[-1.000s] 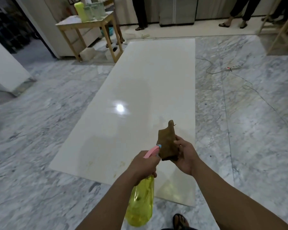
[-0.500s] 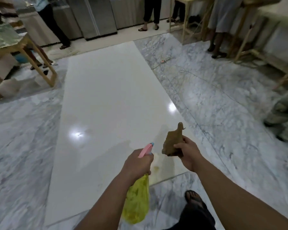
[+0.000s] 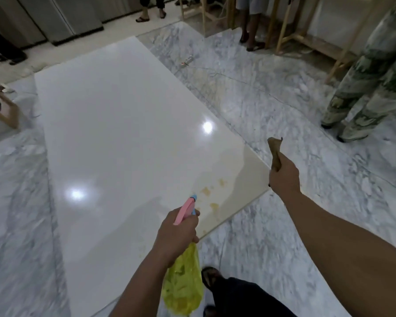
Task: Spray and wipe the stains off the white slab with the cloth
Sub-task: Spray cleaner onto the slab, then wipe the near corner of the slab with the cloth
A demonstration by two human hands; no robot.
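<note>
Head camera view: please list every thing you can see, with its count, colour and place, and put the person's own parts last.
white slab: one, white, flat on the floor, centre-left.
stains: several, yellowish, on the slab's near right corner.
floor: one, grey-veined marble, all around the slab.
cable with plug: one, pale, on the floor right of the slab's far end.
bystanders' legs: several, along the far and right edges.
wooden frames: pale wood, top right and far left.
spray bottle: one, yellow with pink trigger head, gripped in the left hand.
cloth: one, brown, gripped in the right hand.
own foot: one, dark sandal, bottom centre.
</note>
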